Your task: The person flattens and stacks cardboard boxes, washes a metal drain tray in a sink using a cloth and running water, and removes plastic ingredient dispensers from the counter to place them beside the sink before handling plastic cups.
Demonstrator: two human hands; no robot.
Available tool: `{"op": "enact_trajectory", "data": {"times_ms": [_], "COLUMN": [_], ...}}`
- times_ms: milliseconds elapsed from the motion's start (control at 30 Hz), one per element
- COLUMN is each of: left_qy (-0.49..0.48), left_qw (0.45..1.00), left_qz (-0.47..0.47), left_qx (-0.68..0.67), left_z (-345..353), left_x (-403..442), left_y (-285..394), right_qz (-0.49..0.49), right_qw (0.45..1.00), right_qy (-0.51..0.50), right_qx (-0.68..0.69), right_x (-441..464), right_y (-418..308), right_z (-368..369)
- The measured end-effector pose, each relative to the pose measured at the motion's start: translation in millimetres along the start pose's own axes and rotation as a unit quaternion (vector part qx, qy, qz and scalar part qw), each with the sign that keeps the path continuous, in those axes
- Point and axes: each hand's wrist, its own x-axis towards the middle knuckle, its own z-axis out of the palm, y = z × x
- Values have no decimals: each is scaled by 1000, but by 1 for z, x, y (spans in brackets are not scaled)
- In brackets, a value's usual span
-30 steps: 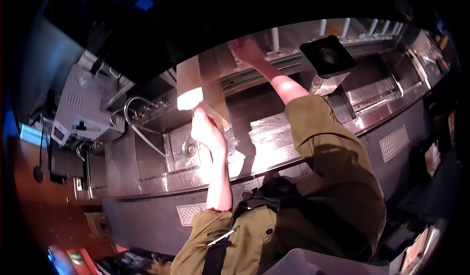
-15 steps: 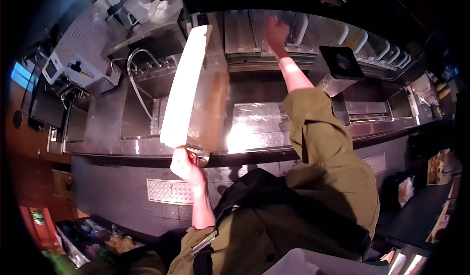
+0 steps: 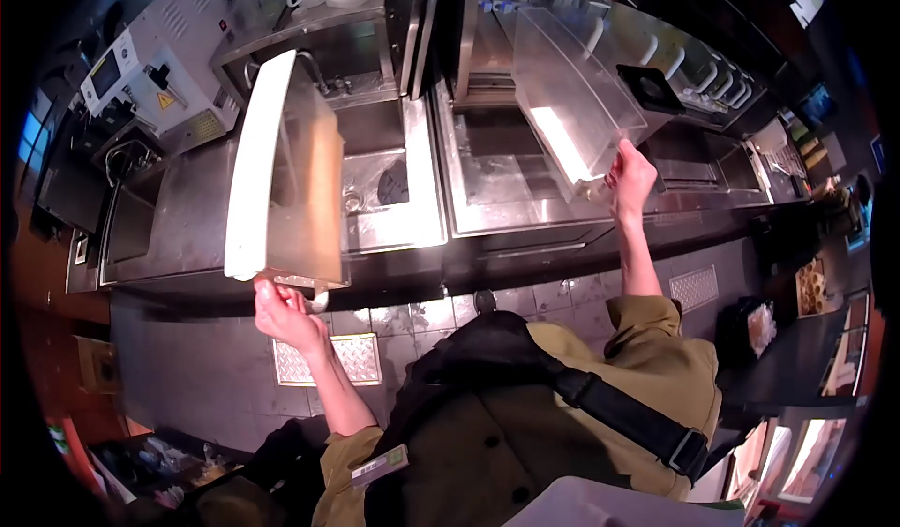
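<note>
One container (image 3: 286, 180) at left, a second container (image 3: 574, 96) at right (sink (image 3: 373, 166) between them), floor plate (image 3: 349, 362) lower left.

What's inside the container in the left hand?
Through the hazy wall of the container, a tan area shows, perhaps contents; the bright white side hides the rest.

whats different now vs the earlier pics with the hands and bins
The right hand, earlier at the row of white-handled bins, has drawn back and now holds a clear bin out over the counter. The left hand and the long bin it holds have moved left and drawn back too. Unchanged: the left hand's grip, and the black-topped container at the back.
</note>
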Motion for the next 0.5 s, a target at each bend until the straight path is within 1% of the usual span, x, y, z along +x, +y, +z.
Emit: {"op": "enact_trajectory", "data": {"times_ms": [100, 167, 200, 233, 267, 333, 400, 433, 500], "left_qy": [13, 15, 19, 14, 63, 116, 94, 71, 110], "left_qw": [1000, 995, 989, 993, 997, 992, 993, 991, 988], "left_qz": [-2, 54, 85, 83, 45, 46, 63, 108, 95], "left_qx": [18, 82, 116, 89, 14, 20, 21, 36, 46], "left_z": [-38, -68, -87, -104, -117, -131, -155, -163, -178], "left_x": [37, 66, 84, 102, 118, 147, 181, 199, 237], "left_y": [20, 19, 16, 13, 13, 20, 14, 12, 10], "right_qz": [6, 8, -16, -15, -13, -2, 20, 23, 45], "right_qw": [1000, 999, 998, 998, 997, 989, 983, 978, 965], "right_qy": [3, -20, -31, -51, -73, -149, -176, -196, -232], "right_qx": [-27, -42, -60, -45, -26, 17, 56, 73, 112], "right_x": [-51, -82, -94, -105, -113, -131, -147, -154, -171], "right_y": [-9, -16, -14, -9, -2, 10, 31, 43, 65], "right_z": [12, 33, 46, 59, 76, 115, 160, 186, 239]}}
